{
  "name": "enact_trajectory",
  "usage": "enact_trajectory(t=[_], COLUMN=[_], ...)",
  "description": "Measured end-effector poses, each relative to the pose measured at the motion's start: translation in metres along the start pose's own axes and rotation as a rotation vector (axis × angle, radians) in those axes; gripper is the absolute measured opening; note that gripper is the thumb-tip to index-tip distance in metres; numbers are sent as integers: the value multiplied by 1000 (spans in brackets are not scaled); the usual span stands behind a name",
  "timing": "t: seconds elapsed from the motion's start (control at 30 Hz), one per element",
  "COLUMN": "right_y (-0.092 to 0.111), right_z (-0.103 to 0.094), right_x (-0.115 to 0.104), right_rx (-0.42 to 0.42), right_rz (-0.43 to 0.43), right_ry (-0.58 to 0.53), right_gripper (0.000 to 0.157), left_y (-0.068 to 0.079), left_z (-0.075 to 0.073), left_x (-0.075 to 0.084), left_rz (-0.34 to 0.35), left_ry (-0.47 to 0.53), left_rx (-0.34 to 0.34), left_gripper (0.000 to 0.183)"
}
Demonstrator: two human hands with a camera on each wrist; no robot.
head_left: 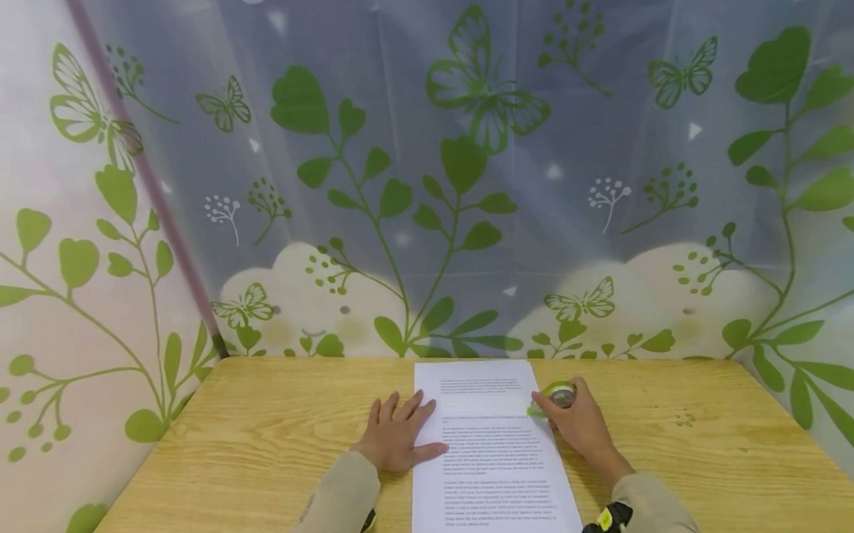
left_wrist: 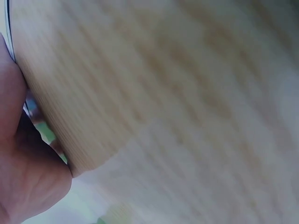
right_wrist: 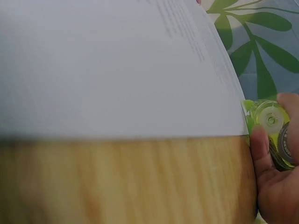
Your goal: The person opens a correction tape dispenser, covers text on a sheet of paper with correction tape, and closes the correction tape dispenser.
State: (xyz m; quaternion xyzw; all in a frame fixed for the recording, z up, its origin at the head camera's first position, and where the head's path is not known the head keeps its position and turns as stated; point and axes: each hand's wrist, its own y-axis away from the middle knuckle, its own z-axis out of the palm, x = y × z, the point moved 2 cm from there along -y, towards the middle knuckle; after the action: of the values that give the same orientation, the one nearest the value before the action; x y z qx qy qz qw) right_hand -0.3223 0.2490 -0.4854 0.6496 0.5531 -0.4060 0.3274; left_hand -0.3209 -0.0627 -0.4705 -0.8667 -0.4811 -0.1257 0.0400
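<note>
A printed sheet of paper [head_left: 495, 472] lies lengthwise on the wooden table, with a blank band across its upper part. My left hand [head_left: 392, 440] rests on the sheet's left edge, its fingers spread; part of it shows at the left side of the left wrist view. Between thumb and fingers, my right hand [head_left: 586, 428] grips a green, see-through correction tape [head_left: 563, 394] at the sheet's right edge. In the right wrist view, the tip of the correction tape [right_wrist: 271, 119] is at the paper's edge, and a white reel shows inside its case. Whether the tip touches the paper cannot be told.
The wooden table [head_left: 262, 433] reaches back to a hanging curtain [head_left: 396, 220] printed with green leaves, butterflies and clouds. Black bands are strapped round both wrists over beige sleeves [head_left: 655, 504].
</note>
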Motion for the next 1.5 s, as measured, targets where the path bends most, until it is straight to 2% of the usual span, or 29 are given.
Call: enact_trajectory(t=[0.17, 0.37, 0.57, 0.7, 0.8, 0.9, 1.13, 1.37, 1.5], right_y=[0, 1, 2, 4, 4, 4, 7, 17, 21], right_z=[-4, -9, -9, -12, -16, -18, -14, -7, -2], right_x=[6, 5, 1, -4, -10, -17, -34, -51, -59], right_rx=[19, -8, -26, -17, -28, -34, -102, -161, -170], right_rz=[42, 63, 58, 39, 4, -31, -95, -153, -191], right_ry=[-171, -251, -337, -322, -266, -231, -223, -224, -182], right_gripper=[69, 67, 59, 57, 57, 56, 50, 43, 39], left_y=[-3, -8, -8, -6, -3, -1, 5, 10, 8], left_z=[4, 3, 6, 5, -2, -10, -22, -30, -30], left_x=[-1, -2, -8, -12, -11, -10, -7, 3, 14], left_rz=[1, 9, 26, 52, 80, 85, 33, 59, 55], left_ry=[15, 46, 57, 73, 76, 73, 134, 213, 315], left_rx=[-6, 18, 113, 211, 292, 323, 276, 260, 251], left_gripper=[77, 80, 79, 77, 75, 74, 73, 72, 69])
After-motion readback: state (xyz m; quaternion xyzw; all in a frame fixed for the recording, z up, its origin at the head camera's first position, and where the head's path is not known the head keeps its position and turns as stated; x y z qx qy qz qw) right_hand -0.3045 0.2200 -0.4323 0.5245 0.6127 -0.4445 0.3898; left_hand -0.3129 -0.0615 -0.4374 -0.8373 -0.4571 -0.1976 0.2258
